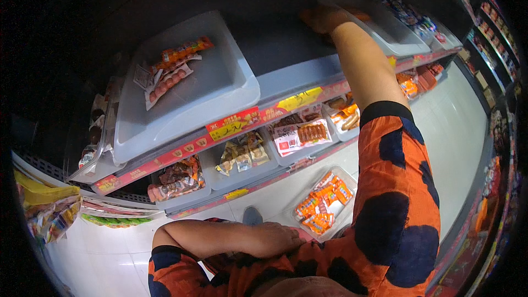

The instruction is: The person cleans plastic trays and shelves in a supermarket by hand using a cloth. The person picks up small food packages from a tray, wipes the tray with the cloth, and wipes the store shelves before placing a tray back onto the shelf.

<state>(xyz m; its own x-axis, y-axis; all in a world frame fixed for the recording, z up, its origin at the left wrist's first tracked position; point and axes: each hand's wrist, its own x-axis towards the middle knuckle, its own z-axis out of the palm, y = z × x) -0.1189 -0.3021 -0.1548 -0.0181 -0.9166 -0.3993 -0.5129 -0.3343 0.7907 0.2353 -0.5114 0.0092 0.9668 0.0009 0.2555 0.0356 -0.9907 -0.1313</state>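
Deep in the dark shelf, my right hand (325,20) reaches in beside a translucent plastic bin (377,35). Blurred orange shapes lie at the hand, and shadow hides whether it grips anything. My left hand (278,239) rests low before my body, back upward. A reddish surface (304,234) shows by its fingertips; its grip is hidden. Left of the right arm, a large translucent bin (222,86) sits on the shelf with an orange snack packet (181,53) and a vacuum-packed sausage pack (169,84). On the floor stands a clear tub (298,214) of orange packets (326,200).
A lower shelf holds bins of packaged meat snacks (303,136) and yellow packets (243,152). Yellow price tags (299,98) line the red shelf edge. At left hangs a yellow bag (49,202). Another stocked shelf (491,198) runs along the aisle at right.
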